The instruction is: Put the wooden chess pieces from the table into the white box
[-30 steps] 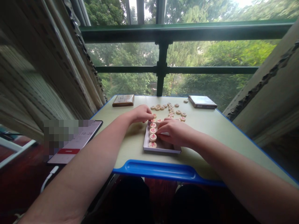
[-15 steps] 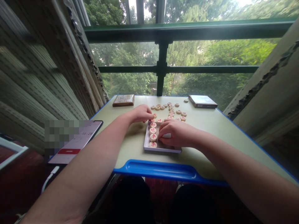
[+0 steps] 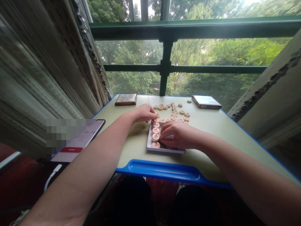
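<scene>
Green-framed window [image 3: 166, 51] behind, desk [image 3: 135, 144] below: here's the open box [image 3: 166, 150], red-lettered pieces [image 3: 155, 130] lining its left side! Right hand [image 3: 176, 133] curls beside them, left hand [image 3: 145, 113] bunches at the far-left corner, grips impossible to tell; loose pieces [image 3: 174, 114] scatter beyond.

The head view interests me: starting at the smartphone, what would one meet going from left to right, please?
Smartphone, flat brown box, left hand, right hand, flat white-topped box, right-side curtain.

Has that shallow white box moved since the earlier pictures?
No. Judged against the blue trough, the box shows no visible shift in any direction.
</scene>
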Action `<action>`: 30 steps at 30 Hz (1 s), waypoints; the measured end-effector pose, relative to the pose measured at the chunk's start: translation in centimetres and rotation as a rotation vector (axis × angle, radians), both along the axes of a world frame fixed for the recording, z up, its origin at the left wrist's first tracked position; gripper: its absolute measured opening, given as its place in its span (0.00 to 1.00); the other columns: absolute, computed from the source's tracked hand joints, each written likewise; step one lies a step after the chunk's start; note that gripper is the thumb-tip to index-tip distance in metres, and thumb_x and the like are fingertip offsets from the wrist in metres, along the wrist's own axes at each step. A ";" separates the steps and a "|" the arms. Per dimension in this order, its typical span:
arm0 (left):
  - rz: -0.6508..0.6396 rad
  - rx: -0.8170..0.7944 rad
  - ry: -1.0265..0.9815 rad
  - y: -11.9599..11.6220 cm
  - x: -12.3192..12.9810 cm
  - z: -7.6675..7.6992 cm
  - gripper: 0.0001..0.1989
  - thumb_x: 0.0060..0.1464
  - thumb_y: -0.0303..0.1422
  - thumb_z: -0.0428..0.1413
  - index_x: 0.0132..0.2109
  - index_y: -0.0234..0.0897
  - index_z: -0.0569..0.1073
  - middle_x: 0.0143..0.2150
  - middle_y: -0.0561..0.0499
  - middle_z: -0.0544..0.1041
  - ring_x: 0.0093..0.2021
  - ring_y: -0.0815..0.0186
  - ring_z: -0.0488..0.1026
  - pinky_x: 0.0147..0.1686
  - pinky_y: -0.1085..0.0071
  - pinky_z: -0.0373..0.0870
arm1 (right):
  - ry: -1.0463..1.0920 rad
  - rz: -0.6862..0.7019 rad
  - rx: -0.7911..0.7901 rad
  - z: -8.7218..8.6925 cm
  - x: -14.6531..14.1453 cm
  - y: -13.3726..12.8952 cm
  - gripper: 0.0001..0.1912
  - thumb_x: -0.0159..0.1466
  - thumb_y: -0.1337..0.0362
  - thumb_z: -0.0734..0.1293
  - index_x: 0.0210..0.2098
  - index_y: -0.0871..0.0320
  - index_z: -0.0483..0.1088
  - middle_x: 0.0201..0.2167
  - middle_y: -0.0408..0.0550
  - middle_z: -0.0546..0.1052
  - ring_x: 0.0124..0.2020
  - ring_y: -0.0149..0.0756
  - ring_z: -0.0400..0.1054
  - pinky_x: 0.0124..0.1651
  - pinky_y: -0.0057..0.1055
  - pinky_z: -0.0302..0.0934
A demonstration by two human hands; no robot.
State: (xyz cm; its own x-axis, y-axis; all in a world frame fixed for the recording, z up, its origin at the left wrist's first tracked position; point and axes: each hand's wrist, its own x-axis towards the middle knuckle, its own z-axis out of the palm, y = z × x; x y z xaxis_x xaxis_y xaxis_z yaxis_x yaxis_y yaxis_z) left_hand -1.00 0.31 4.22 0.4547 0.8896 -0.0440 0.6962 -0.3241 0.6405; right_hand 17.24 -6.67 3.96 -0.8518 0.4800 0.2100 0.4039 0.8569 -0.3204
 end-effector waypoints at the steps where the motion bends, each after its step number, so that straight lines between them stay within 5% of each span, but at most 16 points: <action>1: -0.002 0.002 0.002 0.0 0.0 0.0 0.10 0.38 0.31 0.52 0.21 0.30 0.75 0.11 0.54 0.64 0.16 0.72 0.60 0.19 0.75 0.53 | 0.004 -0.002 -0.004 0.1 0.0 0.0 0.08 0.55 0.72 0.64 0.27 0.58 0.76 0.28 0.46 0.77 0.29 0.30 0.67 0.38 0.27 0.60; 11: -0.006 -0.010 -0.009 -0.1 0.0 0.0 0.09 0.38 0.32 0.52 0.20 0.30 0.74 0.11 0.54 0.63 0.15 0.73 0.58 0.18 0.75 0.52 | -0.062 0.066 -0.184 1.0 0.3 -0.5 0.08 0.56 0.71 0.65 0.31 0.60 0.77 0.29 0.47 0.76 0.33 0.31 0.67 0.39 0.27 0.60; 23: -0.008 -0.018 -0.017 0.0 -0.1 0.0 0.09 0.38 0.32 0.53 0.20 0.30 0.74 0.11 0.54 0.64 0.15 0.73 0.59 0.18 0.75 0.52 | -0.067 0.098 -0.219 1.2 0.3 -0.3 0.09 0.58 0.69 0.64 0.33 0.59 0.77 0.29 0.48 0.76 0.34 0.31 0.66 0.40 0.27 0.60; 27: -0.016 -0.014 -0.006 0.1 -0.1 -0.1 0.10 0.38 0.33 0.53 0.21 0.30 0.74 0.11 0.54 0.65 0.16 0.72 0.60 0.18 0.75 0.52 | -0.032 -0.026 -0.207 1.8 0.9 -0.1 0.08 0.57 0.67 0.65 0.30 0.61 0.77 0.27 0.47 0.75 0.30 0.30 0.66 0.35 0.26 0.59; 30: -0.028 -0.012 -0.008 0.3 -0.1 -0.2 0.11 0.39 0.34 0.53 0.22 0.30 0.75 0.12 0.54 0.65 0.17 0.72 0.61 0.19 0.75 0.54 | 0.090 -0.278 -0.055 1.9 1.9 1.1 0.11 0.60 0.65 0.62 0.29 0.61 0.76 0.24 0.46 0.74 0.25 0.29 0.64 0.30 0.25 0.55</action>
